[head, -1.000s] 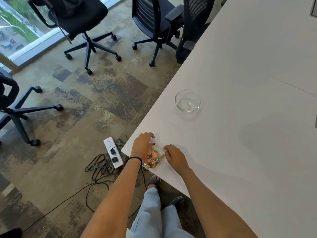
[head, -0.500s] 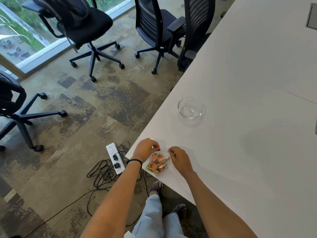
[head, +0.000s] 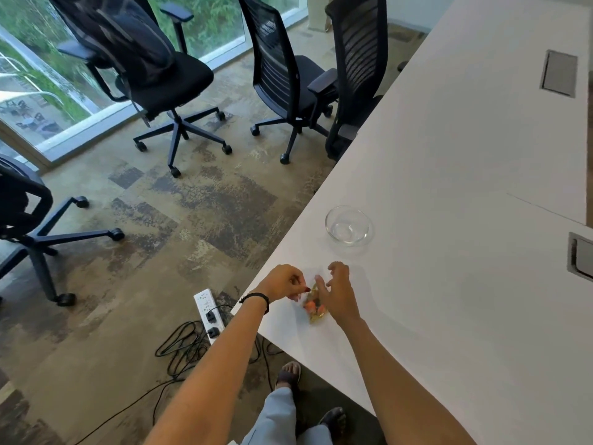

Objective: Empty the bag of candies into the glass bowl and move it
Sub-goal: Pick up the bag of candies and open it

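Observation:
A small clear bag of candies [head: 314,309], orange and gold inside, lies near the corner of the white table [head: 449,284]. My left hand [head: 284,282] pinches the bag's top edge from the left. My right hand [head: 337,292] holds the bag from the right, with some fingers spread above it. The bag's upper part is clear plastic and hard to make out between the hands. An empty glass bowl [head: 348,225] stands upright on the table, a short way beyond the hands and apart from them.
The table's left edge runs diagonally close to my left hand. A white power strip [head: 208,311] with black cables lies on the carpet below. Three black office chairs [head: 288,78] stand beyond. Two grey cable hatches [head: 558,73] sit in the tabletop on the right.
My right hand has shifted over the bag and its fingers have spread. My left hand has closed on the bag's top. The camera view has tilted up, showing more of the room.

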